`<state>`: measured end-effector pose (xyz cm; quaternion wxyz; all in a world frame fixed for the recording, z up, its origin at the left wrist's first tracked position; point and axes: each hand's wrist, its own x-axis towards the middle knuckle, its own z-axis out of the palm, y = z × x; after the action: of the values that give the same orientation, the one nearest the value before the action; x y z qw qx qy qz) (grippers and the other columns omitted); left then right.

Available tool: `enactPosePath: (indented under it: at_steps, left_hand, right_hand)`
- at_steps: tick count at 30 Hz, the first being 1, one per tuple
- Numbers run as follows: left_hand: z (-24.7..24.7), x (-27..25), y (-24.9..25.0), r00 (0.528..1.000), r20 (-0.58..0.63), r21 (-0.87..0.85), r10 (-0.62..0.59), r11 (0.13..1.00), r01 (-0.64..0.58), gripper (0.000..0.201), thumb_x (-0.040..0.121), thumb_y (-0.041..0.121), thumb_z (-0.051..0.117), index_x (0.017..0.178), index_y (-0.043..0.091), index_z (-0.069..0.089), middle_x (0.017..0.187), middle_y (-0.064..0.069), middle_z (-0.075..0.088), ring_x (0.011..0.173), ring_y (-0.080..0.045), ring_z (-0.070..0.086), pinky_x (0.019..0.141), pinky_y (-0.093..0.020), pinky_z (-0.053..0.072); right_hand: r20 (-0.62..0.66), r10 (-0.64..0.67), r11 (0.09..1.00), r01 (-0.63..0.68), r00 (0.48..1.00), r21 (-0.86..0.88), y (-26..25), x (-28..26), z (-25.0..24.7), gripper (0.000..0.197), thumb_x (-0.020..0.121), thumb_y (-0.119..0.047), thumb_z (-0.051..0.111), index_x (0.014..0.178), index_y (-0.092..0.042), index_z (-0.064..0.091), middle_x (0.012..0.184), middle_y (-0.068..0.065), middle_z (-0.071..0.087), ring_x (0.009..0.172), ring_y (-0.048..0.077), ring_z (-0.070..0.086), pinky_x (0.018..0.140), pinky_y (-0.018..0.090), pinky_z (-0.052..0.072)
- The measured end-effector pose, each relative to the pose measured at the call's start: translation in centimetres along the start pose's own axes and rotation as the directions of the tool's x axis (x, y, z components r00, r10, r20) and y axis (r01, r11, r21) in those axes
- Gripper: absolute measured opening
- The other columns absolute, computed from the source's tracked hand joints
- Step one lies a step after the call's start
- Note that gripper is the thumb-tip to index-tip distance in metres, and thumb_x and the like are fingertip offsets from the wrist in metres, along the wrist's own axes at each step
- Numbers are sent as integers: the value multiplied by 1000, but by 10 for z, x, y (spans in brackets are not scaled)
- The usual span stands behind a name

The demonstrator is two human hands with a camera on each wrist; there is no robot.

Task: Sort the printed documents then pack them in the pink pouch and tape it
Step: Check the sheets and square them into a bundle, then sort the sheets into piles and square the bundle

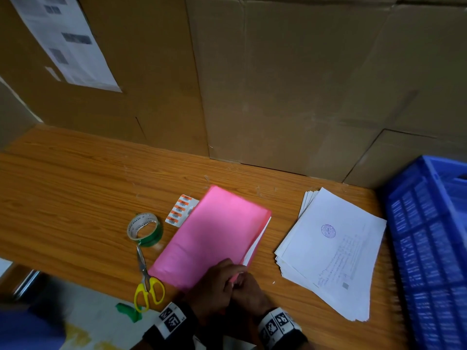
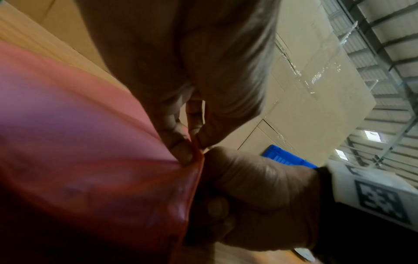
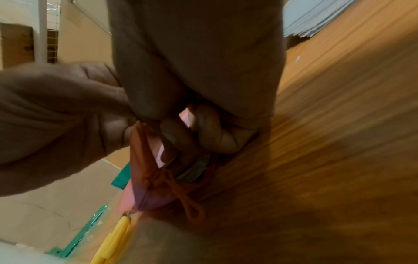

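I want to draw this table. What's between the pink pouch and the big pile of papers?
Only bare wooden table lies between the pink pouch and the pile of papers, as the head view shows.

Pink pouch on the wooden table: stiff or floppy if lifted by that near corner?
Probably floppy: the thin pink plastic pouch bunches and creases where the left hand and right hand pinch it. The white sheets showing at its open side may stiffen the middle, and could slide out if tilted.

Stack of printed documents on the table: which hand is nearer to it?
Right. The right hand pinches the pink pouch on the side facing the stack of printed documents; the left hand sits beyond it.
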<state>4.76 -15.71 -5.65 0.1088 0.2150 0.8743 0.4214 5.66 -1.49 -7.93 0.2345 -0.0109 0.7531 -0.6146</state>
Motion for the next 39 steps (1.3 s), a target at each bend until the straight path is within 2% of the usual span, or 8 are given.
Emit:
enactPosePath:
  at_steps: [4, 10, 15, 19, 26, 31, 34, 39]
  left_hand:
    - [-7, -3, -7, 1000, -17, 3, -26, 1000, 26, 48, 82, 12, 53, 126, 29, 64, 116, 23, 57, 112, -2, 57, 100, -23, 46]
    - [-15, -7, 0, 997, -39, -31, -61, 998, 60, 51, 81, 9, 50, 126, 29, 64, 111, 29, 54, 107, 9, 54, 94, -14, 44]
    - [-12, -12, -5, 997, -38, -16, -60, 998, 60, 50, 84, 13, 51, 129, 34, 60, 116, 22, 56, 112, 5, 54, 99, -22, 47]
    - [-17, -10, -12, 998, 56, -66, -17, 998, 21, 53, 84, 11, 54, 130, 36, 59, 125, 16, 56, 120, 3, 52, 102, -27, 46]
    - [-37, 17, -3, 968, -203, -64, 149, 984, -165, 35, 89, 31, 58, 122, 40, 63, 138, 6, 40, 126, -11, 45, 94, -19, 44]
    - [-48, 57, 16, 942, -265, -120, 207, 962, -246, 26, 89, 26, 55, 109, 35, 70, 121, 8, 54, 113, -10, 57, 73, -21, 52]
    - [-39, 79, 30, 941, -256, -135, 222, 956, -262, 24, 91, 30, 53, 106, 34, 71, 117, 12, 56, 106, -9, 59, 73, -22, 52]
    - [-9, 106, 51, 961, -209, -175, 179, 960, -217, 25, 88, 34, 53, 105, 32, 71, 115, 11, 58, 104, -8, 60, 79, -26, 53]
  right_hand:
    - [40, 46, 996, -49, 998, 71, 3, -4, -4, 14, 76, -5, 62, 74, -10, 75, 73, 5, 73, 68, 18, 70, 63, 37, 55]
    - [2, 280, 930, -271, 960, 249, 10, -4, 1, 26, 95, -10, 63, 87, 15, 63, 62, 15, 62, 43, 18, 57, 43, 23, 41]
    - [-63, 259, 945, -240, 964, 221, 11, -1, 15, 18, 82, -15, 64, 65, -9, 64, 60, 7, 63, 55, 21, 61, 54, 30, 47]
    - [7, 170, 976, -169, 985, 136, 8, -4, 6, 35, 82, -29, 65, 86, 5, 71, 86, 22, 73, 81, 37, 71, 74, 40, 55]
    - [-165, 175, 983, -162, 971, 89, -2, -20, -62, 11, 84, -7, 65, 80, -15, 72, 75, 9, 73, 60, 19, 62, 53, 29, 46]
    - [-740, 123, 976, -216, 661, -32, 12, -59, -143, 14, 87, -14, 74, 75, -16, 69, 75, -10, 73, 72, 7, 68, 69, 29, 53]
    - [-876, 135, 925, -375, 463, -55, 28, -70, -181, 18, 86, -30, 77, 97, -21, 67, 95, 0, 71, 92, 27, 68, 76, 36, 52]
    - [-900, 257, 836, -548, 353, 24, 46, -68, -212, 82, 69, -43, 90, 127, -1, 49, 120, 21, 62, 110, 41, 61, 89, 44, 47]
